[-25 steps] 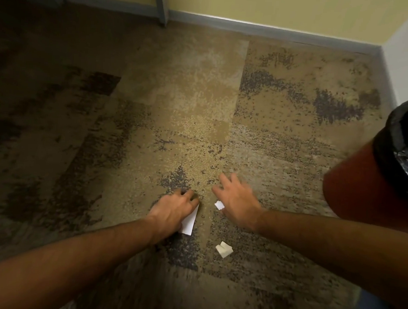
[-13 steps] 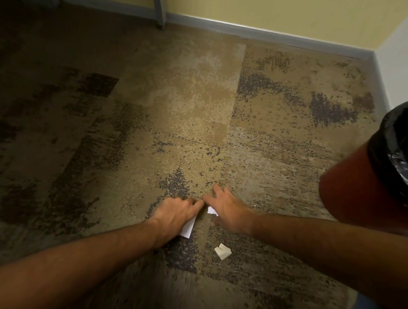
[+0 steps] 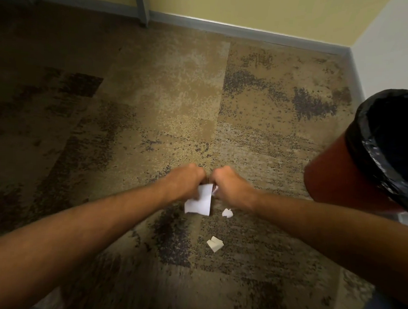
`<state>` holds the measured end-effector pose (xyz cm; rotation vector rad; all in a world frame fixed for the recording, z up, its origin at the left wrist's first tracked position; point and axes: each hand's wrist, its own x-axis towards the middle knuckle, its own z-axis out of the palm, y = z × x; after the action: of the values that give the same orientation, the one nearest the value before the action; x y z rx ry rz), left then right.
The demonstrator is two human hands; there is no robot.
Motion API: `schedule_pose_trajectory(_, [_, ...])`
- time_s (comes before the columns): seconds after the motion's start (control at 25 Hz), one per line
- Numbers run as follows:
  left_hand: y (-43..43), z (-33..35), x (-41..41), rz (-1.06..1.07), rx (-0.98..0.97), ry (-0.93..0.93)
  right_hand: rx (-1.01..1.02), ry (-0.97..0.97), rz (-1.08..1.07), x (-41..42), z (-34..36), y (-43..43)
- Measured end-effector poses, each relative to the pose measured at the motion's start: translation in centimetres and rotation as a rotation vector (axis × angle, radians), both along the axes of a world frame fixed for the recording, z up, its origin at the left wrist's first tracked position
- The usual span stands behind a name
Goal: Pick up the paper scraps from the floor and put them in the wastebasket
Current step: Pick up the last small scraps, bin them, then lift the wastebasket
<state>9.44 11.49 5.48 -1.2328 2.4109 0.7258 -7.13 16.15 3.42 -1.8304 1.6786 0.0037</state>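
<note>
The gathering is under way but nothing visible has reached the basket yet; what shows of its black liner is dark, and its bottom is out of sight.

Both hands are low over the floor, knuckles nearly touching. The left hand has its fingers curled tight round the top edge of the big scrap, which hangs down from the grip. The right hand is closed into a fist, and a small scrap peeks out at its inner edge, apparently pinched there, though the fingers themselves are hidden under the hand.

Two pieces are not in hand. A third scrap sits just below the right wrist; whether it rests on the carpet or is in the air cannot be told. A fourth scrap lies on the floor nearer the person.

So roughly half is collected. Left to do: pick up those two, then carry everything to the basket, which stands near on the right.
</note>
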Motion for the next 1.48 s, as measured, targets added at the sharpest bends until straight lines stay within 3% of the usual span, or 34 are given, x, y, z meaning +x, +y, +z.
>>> schedule_pose_trajectory(0.2, [-4.9,6.7,-5.3,0.108,0.120,0.167,-0.263,-0.071,-0.240,-5.0,7.6,-2.0])
schedule_pose_trajectory(0.56, [-5.1,18.7,-19.7,0.019,0.232,0.615,-0.450,-0.061,-0.687,-19.2,23.8,3.1])
schedule_pose_trajectory(0.76, [-0.6,19.6,-29.0,0.072,0.106,0.825,-0.521,-0.006,-0.924,-26.1,24.8,7.8])
schedule_pose_trajectory(1.0, [2.7,17.6,-33.2,0.044,-0.216,0.805,-0.514,0.014,-1.036,-30.1,24.0,11.2])
schedule_pose_trajectory(1.12, [2.3,17.7,-31.7,0.059,-0.331,0.771,-0.558,0.088,-1.026,-30.5,24.0,10.9])
schedule_pose_trajectory(1.28, [-1.0,18.1,-27.5,0.090,-0.354,0.835,-0.736,0.007,-0.889,-27.3,23.6,7.3])
schedule_pose_trajectory(1.36, [-2.7,17.7,-24.6,0.056,-0.349,0.764,-0.783,0.019,-0.683,-24.1,22.9,5.4])
schedule_pose_trajectory(1.48, [-6.5,16.5,-17.9,-0.154,-0.438,0.424,-0.619,0.103,-0.179,-18.2,21.5,2.6])
